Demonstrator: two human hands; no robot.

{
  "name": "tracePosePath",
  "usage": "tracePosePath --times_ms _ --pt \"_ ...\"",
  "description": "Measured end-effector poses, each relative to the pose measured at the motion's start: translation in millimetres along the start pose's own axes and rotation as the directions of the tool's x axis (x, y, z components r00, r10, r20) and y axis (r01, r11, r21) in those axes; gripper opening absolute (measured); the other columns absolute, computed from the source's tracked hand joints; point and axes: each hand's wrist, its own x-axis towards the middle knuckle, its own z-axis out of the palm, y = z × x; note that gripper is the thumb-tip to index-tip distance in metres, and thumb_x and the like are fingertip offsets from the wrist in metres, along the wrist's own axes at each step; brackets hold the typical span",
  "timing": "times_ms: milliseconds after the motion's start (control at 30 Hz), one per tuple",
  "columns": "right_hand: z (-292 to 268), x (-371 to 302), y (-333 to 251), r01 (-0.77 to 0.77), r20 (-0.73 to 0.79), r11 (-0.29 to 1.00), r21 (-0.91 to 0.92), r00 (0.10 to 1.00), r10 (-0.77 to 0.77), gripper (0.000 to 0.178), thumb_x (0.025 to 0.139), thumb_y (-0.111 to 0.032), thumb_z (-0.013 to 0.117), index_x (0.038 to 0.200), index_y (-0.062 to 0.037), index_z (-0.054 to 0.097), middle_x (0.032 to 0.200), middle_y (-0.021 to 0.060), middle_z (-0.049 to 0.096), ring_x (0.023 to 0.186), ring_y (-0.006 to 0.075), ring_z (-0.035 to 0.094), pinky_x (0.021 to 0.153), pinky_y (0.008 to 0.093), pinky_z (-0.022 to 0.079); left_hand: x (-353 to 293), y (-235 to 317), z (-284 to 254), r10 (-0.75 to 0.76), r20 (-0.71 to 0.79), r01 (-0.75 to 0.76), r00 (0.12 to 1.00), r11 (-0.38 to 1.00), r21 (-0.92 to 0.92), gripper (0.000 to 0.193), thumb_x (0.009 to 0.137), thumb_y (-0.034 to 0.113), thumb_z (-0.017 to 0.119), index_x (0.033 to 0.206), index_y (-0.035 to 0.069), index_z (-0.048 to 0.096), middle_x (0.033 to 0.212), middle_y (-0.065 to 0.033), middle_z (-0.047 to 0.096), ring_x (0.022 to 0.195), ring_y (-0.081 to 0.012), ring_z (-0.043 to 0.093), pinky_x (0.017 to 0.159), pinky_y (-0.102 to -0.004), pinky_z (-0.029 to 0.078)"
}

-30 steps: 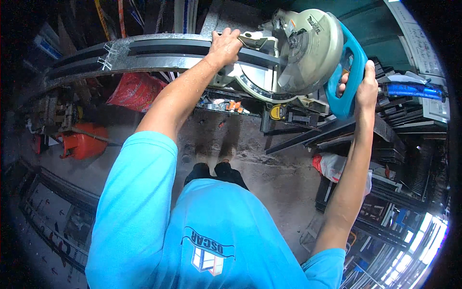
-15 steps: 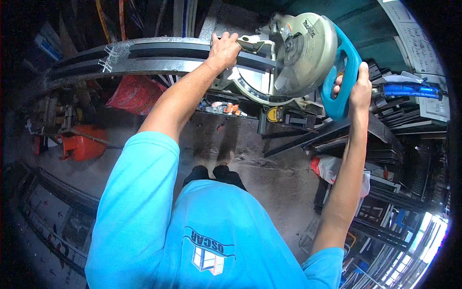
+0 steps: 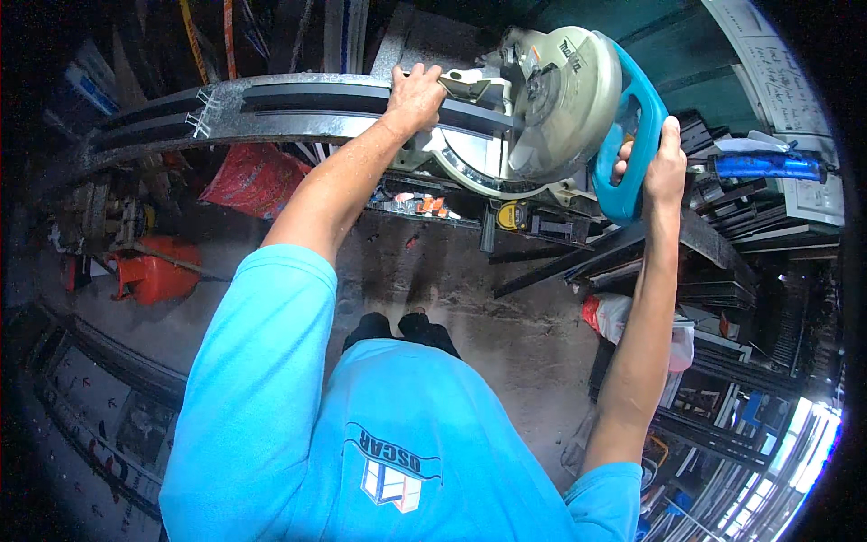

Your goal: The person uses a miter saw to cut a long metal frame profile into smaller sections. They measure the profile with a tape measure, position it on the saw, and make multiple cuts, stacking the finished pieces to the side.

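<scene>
My right hand (image 3: 664,172) is wrapped round the teal handle (image 3: 643,126) of a miter saw (image 3: 555,104). The saw's pale guard covers its blade, and the head is lowered near the right end of a long dark metal profile (image 3: 316,98). My left hand (image 3: 416,95) is closed over that profile, pressing it on the saw's bed close to the fence. The fingertips lie over its far edge. The profile runs left along a metal support rail (image 3: 262,126). Whether the blade touches the profile is hidden by the guard.
Below the saw, a yellow tape measure (image 3: 512,215) sits among small parts. A red sack (image 3: 253,178) and an orange container (image 3: 158,269) are at the left. Dark metal lengths (image 3: 759,221) are stacked at the right, near a blue tube-shaped tool (image 3: 768,166).
The saw handle and my right hand have shifted slightly left in view. My left hand stays on the profile, which looks nearly unmoved.
</scene>
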Motion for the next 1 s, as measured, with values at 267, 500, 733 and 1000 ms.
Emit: tracePosePath --times_ms 267,500,733,1000 --pt "2 2 -3 0.005 -0.002 0.999 -0.032 1.000 -0.005 0.078 0.107 -0.060 0.029 0.080 0.0022 0.066 0.067 0.0135 0.067 0.053 0.0238 0.066 0.054 0.0368 0.055 -1 -1 1 -0.027 0.022 0.028 0.999 0.999 -0.020 0.031 0.067 0.022 0.085 0.098 0.020 0.081 0.121 -0.0032 0.060 0.118 -0.0271 0.056 0.091 -0.0579 0.047" --pt "-1 1 -1 0.015 0.002 1.000 -0.016 1.000 -0.015 0.073 0.107 -0.061 0.032 0.086 0.0003 0.067 0.068 0.0114 0.066 0.052 0.0207 0.063 0.052 0.0355 0.054 -2 0 -3 -0.020 0.008 0.021 1.000 0.997 -0.075 0.027 0.069 0.015 0.083 0.096 0.017 0.081 0.120 -0.0041 0.061 0.117 -0.0281 0.056 0.096 -0.0603 0.045" --pt "-5 12 -16 -0.003 0.048 1.000 0.021 0.999 0.002 0.072 0.105 -0.064 0.034 0.090 -0.0007 0.065 0.069 0.0116 0.066 0.054 0.0224 0.064 0.052 0.0375 0.053 -6 -7 -3 0.019 0.014 -0.016 1.000 0.990 -0.141 0.032 0.070 0.023 0.088 0.100 0.018 0.081 0.129 -0.0045 0.057 0.126 -0.0292 0.051 0.100 -0.0617 0.046" --pt "-9 47 -54 -0.042 0.079 0.999 0.028 0.996 0.040 0.072 0.100 -0.070 0.042 0.095 -0.0017 0.064 0.075 0.0122 0.066 0.057 0.0231 0.065 0.054 0.0374 0.055 -52 -51 -28 0.029 -0.033 -0.037 0.999 0.958 -0.284 0.043 0.067 0.029 0.091 0.105 0.013 0.080 0.152 -0.0118 0.049 0.141 -0.0351 0.044 0.107 -0.0588 0.044"
